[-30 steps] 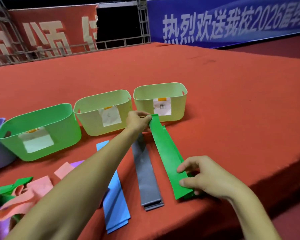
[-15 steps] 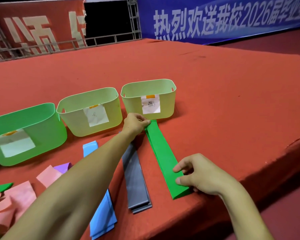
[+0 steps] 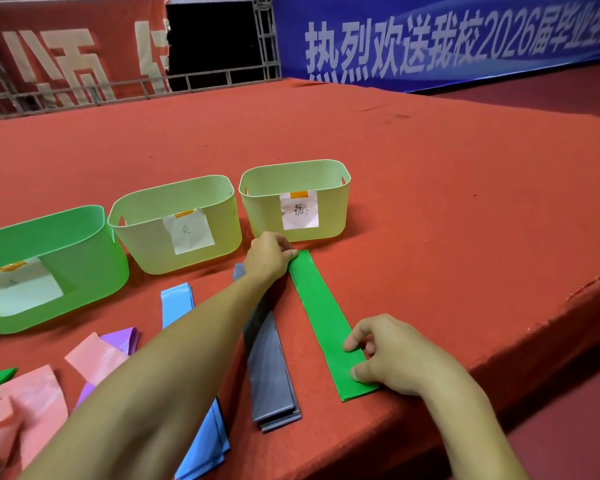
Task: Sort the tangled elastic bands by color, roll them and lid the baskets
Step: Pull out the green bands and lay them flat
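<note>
Both forearms bare to frame edge, no sleeves. Left hand [image 3: 269, 255] and right hand [image 3: 392, 355]: nothing worn, nails short.

Matt red felt-like cloth covers the worktop [image 3: 430, 188]; beyond the left grip [image 3: 269, 254], smooth plastic baskets [image 3: 329, 216] bear paper labels [image 3: 299, 210].

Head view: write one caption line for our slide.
Both hands, left and right, hold a green band flat before three labelled baskets.
</note>
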A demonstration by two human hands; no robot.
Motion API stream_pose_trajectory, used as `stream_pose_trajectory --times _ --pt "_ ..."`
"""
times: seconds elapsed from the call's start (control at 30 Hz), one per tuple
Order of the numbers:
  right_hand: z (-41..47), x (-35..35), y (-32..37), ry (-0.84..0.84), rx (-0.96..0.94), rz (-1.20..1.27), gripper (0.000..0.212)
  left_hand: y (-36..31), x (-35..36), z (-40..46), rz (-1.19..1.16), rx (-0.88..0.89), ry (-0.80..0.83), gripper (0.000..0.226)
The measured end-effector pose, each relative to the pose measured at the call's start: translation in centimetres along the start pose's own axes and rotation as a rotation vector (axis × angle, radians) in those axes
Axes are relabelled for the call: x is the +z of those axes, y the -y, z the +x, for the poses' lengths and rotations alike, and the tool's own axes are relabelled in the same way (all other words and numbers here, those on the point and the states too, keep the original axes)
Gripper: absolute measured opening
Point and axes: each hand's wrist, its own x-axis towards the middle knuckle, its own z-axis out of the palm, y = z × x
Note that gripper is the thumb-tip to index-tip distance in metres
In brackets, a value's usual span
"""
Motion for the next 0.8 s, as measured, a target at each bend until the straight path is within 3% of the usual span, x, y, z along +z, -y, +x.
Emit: stream_pose_trajectory --times 0.17,0.27,0.4,0.53,0.67,0.8 --pt "0.1 0.2 0.5 0.004 0.005 -0.029 0.026 -0.1 0.1 0.0 0.041 0.041 -0.011 0.013" --pt "0.4 0.5 0.7 -0.067 -0.02 -0.055 0.008 -0.3 0.1 -0.2 0.125 0.098 -0.039 0.014" --pt "1.0 0.8 0.9 -0.16 -0.029 -0.091 0.023 -0.8 -0.2 -0.5 0.268 0.186 -0.089 0.025" --pt "1.0 0.6 1.7 -0.295 -0.076 -0.111 0.026 -1.6 -2.0 -1.4 0.232 0.174 -0.109 0.025" --pt "1.7 1.2 3.3 -0.404 -0.231 0.086 0.026 -1.3 -4.9 -4.0 0.178 0.191 -0.082 0.026" --pt "2.2 3.3 7.4 -0.451 -0.422 0.29 0.01 1.2 -8.8 -8.4 0.039 0.247 -0.117 0.032"
